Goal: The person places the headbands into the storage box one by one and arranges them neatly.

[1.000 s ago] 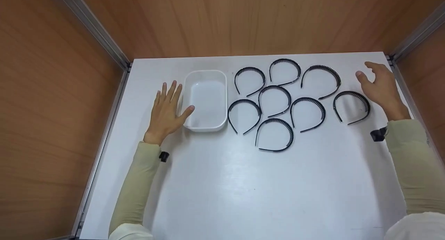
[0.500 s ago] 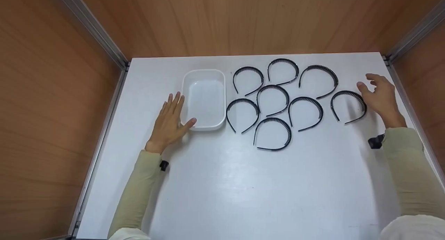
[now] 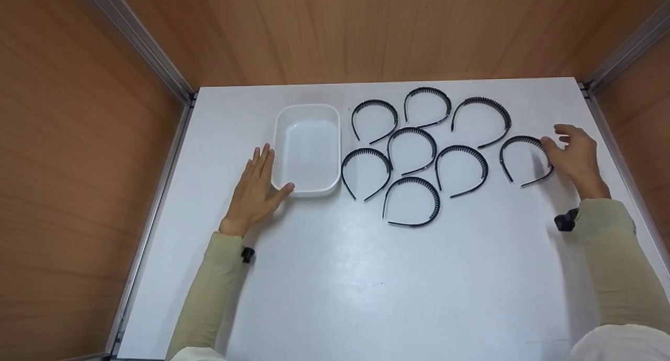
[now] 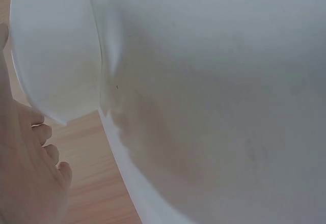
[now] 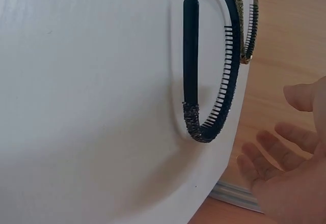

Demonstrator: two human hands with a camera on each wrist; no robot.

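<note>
A white plastic tub point(image 3: 307, 189) stands at the back left of the table. My left hand point(image 3: 253, 196) lies along its near left side, fingers straight and thumb spread by the near rim; whether it touches the tub I cannot tell. In the left wrist view, the tub point(image 4: 56, 40) is beside that hand point(image 4: 30, 158). My right hand point(image 3: 577, 154) hovers by the rightmost black headband point(image 3: 525, 139), fingers loosely bent. From the right wrist, a gap shows between the hand point(image 5: 290, 158) and the toothed headband point(image 5: 232, 81), with nothing in its grasp.
Several more black headbands, among them one at the front point(image 3: 438, 204) and one at the back point(image 3: 492, 103), lie between the tub and the right hand. Wood-grain panels point(image 3: 324, 31) wall in the white table point(image 3: 366, 288) at the back and sides.
My right hand has come down and nearer to the rightmost headband. The left hand has drawn slightly back toward me along the tub's side. Headbands and tub stay put.
</note>
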